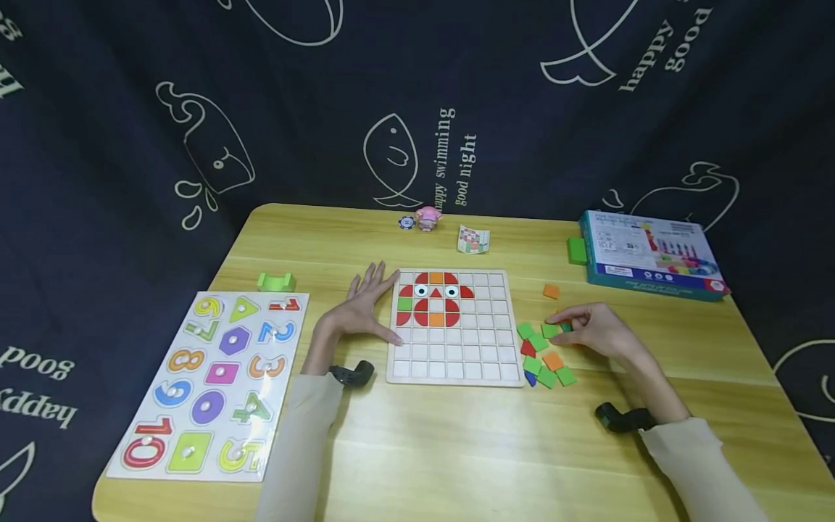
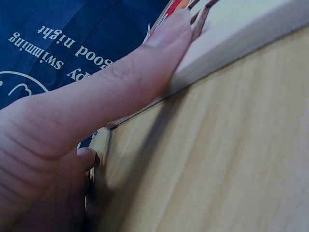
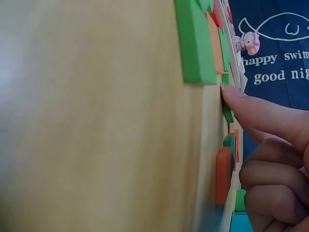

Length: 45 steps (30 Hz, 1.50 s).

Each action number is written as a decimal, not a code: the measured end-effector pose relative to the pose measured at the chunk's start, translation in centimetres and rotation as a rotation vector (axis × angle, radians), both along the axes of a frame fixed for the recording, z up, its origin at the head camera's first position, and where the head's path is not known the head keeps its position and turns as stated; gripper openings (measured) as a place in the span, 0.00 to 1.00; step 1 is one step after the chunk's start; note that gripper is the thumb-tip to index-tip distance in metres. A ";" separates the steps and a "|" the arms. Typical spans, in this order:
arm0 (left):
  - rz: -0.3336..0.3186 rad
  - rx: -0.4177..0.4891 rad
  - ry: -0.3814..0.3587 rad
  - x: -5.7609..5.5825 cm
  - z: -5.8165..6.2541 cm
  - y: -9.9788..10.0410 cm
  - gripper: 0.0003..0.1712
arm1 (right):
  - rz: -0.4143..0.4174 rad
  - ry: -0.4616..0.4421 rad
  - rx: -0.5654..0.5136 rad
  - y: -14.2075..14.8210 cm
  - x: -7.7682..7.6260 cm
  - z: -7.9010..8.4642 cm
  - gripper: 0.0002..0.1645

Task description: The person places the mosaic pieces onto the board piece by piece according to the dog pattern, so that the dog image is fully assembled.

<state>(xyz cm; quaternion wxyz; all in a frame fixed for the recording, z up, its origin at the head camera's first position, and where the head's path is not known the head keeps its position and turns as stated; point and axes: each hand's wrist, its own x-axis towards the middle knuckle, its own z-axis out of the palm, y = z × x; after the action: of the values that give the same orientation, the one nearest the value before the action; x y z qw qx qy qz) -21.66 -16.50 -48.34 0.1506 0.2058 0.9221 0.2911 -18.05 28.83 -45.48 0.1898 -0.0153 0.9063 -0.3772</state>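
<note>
Grid board has the splayed left hand touching its left edge; rightward, the right hand pinches a green tile.

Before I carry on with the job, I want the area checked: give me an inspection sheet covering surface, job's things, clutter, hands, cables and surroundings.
Surface: wood-grain table, glare on its near part.
Job's things: gridded board, partly filled with coloured pieces; loose tiles clustered to its right; picture card beyond it.
Clutter: number-and-shape puzzle at left; blue box at far right; pink figurine and round chip near the far edge.
Left hand: fingers spread at the board's left edge, thumb on it.
Right hand: thumb and forefinger pinch a green tile.
Cables: nothing seen.
Surroundings: dark curtain with white drawings and lettering behind the table.
</note>
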 end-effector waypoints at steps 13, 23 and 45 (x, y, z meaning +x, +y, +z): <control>0.009 0.001 -0.009 0.0 -0.1 -0.1 0.78 | 0.008 0.109 0.140 -0.6 0.0 0.2 0.22; 0.014 0.010 -0.017 -0.1 0.0 -0.1 0.78 | 0.078 0.133 -0.039 -9.8 -1.8 1.5 0.16; 0.020 0.034 -0.019 0.1 0.0 -0.1 0.79 | 0.008 0.064 -0.197 -13.4 -4.4 0.3 0.17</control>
<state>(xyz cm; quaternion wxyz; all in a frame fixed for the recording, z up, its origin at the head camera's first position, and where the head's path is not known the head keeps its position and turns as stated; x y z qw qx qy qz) -21.60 -16.58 -48.38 0.1529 0.1964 0.9175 0.3101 -22.43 15.43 -45.14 0.1598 -0.0495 0.8703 -0.4632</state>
